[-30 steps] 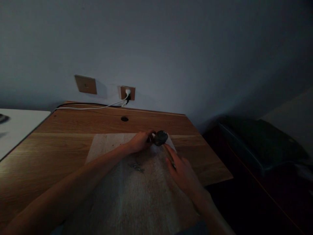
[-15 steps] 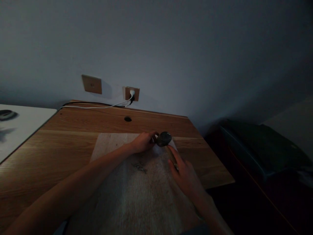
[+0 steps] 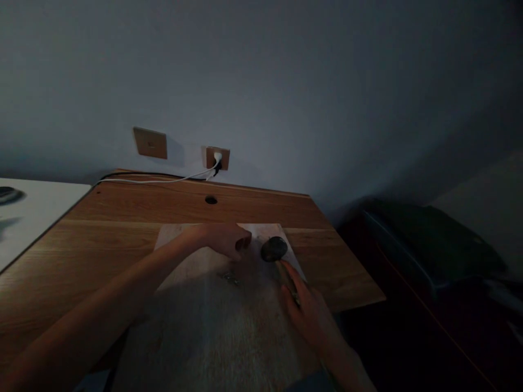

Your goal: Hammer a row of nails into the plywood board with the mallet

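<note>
The right hand (image 3: pixel 311 311) is closing its grip around the wooden handle of a hammer (image 3: pixel 274 249), near the desk's right edge. The dark, rounded head is sitting just beyond the fingers, pointing toward the desk's far edge and lying over the far right part of a pale wooden board (image 3: pixel 237 337). Whether the head is touching the board, I cannot tell.

The left hand (image 3: pixel 226 238) is hovering or resting at the board's far edge, left of the hammer head and apart from it. Its fingers are curling inward; whether that grip is holding anything, I cannot tell. A small cluster of thin metal pieces (image 3: pixel 229 279) is lying on the board, nearer the desk's front than the left hand and well left of the right hand's grip.

The board is lying on the brown desk (image 3: pixel 106 247), its far edge stopping short of the desk's far edge. A round hole (image 3: pixel 211 200) is showing between those two edges. A white cable (image 3: pixel 163 180) is running along the desk's far edge, from its far left corner to a wall socket (image 3: pixel 223 158).
</note>
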### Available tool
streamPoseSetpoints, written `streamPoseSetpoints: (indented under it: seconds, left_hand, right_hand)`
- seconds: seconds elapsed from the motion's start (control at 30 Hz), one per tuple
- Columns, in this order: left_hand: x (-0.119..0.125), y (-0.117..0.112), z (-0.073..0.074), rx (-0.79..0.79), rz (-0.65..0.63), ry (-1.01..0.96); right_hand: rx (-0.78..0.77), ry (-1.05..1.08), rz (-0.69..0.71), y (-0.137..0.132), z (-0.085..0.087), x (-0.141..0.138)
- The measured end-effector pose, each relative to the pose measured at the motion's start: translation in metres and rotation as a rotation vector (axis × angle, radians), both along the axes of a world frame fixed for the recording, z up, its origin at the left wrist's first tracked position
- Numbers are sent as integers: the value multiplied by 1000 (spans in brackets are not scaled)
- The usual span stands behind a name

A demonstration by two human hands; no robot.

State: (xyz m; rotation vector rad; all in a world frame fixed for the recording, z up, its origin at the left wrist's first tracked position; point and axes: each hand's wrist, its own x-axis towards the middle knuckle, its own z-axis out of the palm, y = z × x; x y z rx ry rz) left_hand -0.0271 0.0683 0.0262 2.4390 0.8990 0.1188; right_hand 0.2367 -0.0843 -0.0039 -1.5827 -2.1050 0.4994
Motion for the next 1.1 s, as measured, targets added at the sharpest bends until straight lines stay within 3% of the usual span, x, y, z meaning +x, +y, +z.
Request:
streamPoseSetpoints:
  seconds: [0.2, 0.43, 0.57, 0.8, 1.1]
  left_hand:
    - [4, -18, 4, 70, 26, 87]
    - [-4, 5, -1, 144, 36, -126]
    - [-5, 18, -11, 123, 132, -279]
    - [2, 21, -36, 109, 216, -281]
    - [0, 20, -40, 49, 223, -341]
  right_hand:
    - [29, 19, -30, 1, -8, 0]
    - [23, 24, -18, 1, -9, 1]
    - [10, 17, -24, 1, -8, 0]
    - [6, 25, -15, 1, -8, -1]
    - [-2, 59, -49, 3, -6, 2]
